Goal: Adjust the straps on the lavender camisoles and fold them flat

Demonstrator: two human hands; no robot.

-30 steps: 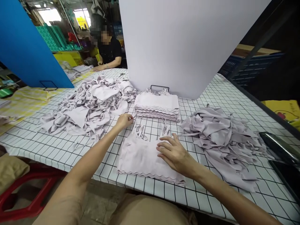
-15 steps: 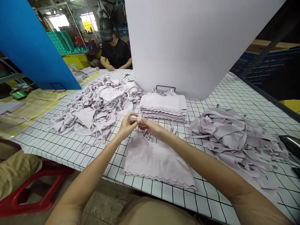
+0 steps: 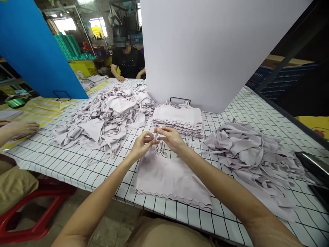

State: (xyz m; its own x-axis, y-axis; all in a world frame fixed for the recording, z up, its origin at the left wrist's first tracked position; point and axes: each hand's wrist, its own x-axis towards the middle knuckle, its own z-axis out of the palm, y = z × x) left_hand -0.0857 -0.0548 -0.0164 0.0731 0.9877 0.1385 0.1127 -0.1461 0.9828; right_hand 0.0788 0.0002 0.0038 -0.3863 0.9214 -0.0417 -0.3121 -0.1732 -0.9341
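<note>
A pale lilac camisole top (image 3: 172, 176) lies flat before me, its wavy hem toward the table's front edge. Above its upper left corner, my left hand (image 3: 142, 144) pinches one of its thin shoulder straps (image 3: 156, 135). My right hand (image 3: 171, 137) grips the same strap a little higher, between thumb and fingers. Loops of strap hang below the fingers onto the top. Just beyond my hands is a neat stack of folded tops (image 3: 177, 118) with wavy hems.
A loose heap of lilac garments (image 3: 108, 113) lies left, another heap (image 3: 252, 151) right. A large white panel (image 3: 205, 51) and a blue panel (image 3: 38, 51) stand on the checked table (image 3: 108, 175). A person (image 3: 128, 61) sits opposite; another person's hand (image 3: 25, 128) is at left.
My right hand has drawn slightly up and apart from my left, showing a short length of strap between them. Another person's hands have come into view at the left edge.
</note>
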